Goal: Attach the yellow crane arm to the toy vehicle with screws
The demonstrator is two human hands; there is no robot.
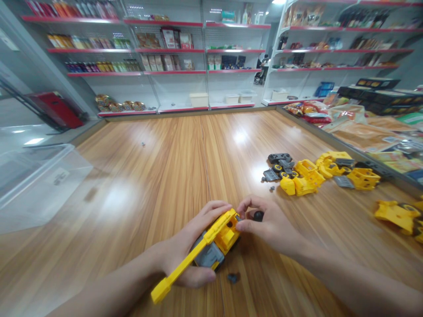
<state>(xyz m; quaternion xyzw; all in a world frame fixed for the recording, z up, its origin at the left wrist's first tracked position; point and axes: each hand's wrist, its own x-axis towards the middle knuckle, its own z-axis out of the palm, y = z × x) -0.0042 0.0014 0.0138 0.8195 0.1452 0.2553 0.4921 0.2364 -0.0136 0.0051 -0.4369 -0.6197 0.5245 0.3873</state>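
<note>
A yellow and grey toy crane truck [226, 237] is held above the wooden table [165, 176], its long yellow boom slanting down toward the lower left. My left hand [185, 251] wraps round the truck, fingers behind it and thumb in front. At the truck's far right end, my right hand [261, 215] pinches thumb and forefinger together at a small grey piece [238, 218]. A black ball-like part [258, 215] shows among the right hand's other fingers. One small dark grey piece [232, 278] lies on the table just below the truck.
Yellow and black toy vehicle parts [306, 176] lie in a heap at the right, with more yellow pieces [398, 215] at the right edge. A clear plastic bin [42, 185] stands at the left. Packaged goods [363, 127] border the table's right side; stocked shelves [172, 48] line the back.
</note>
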